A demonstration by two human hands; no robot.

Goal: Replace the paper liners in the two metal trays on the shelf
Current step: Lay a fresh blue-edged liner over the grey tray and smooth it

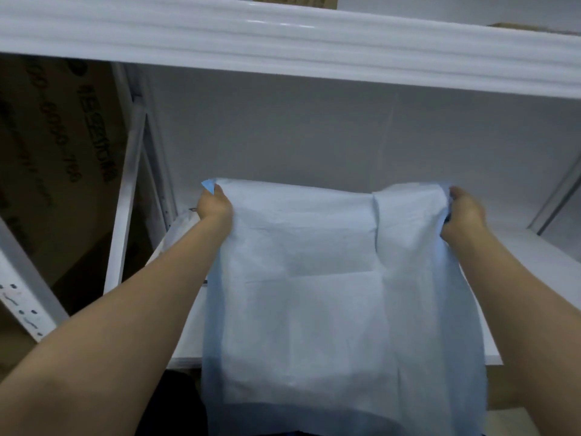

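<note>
A: Where is the paper liner?

B: Spread wide between the two hands. It is a pale blue sheet, held up by its far edge over the shelf. The rest drapes toward the person, past the shelf's front edge and out of the bottom of the view.

A: And the hands?

B: They are well apart, one at each far corner. The left hand pinches the left corner, where a small flap turns over and shows a brighter blue. The right hand grips the right corner, with the paper bunched under its fingers. Both forearms are stretched forward, one along each side of the sheet.

A: Is the sheet flat?

B: No. It is creased, with a fold line running down from the far edge near the right hand, and fainter folds cross the middle.

A: Can you see the trays?

B: I cannot tell; the sheet covers most of the shelf.

A: What else is around?

B: An upper shelf runs overhead. At the left there is a white upright post, with a printed cardboard box beyond it.
</note>
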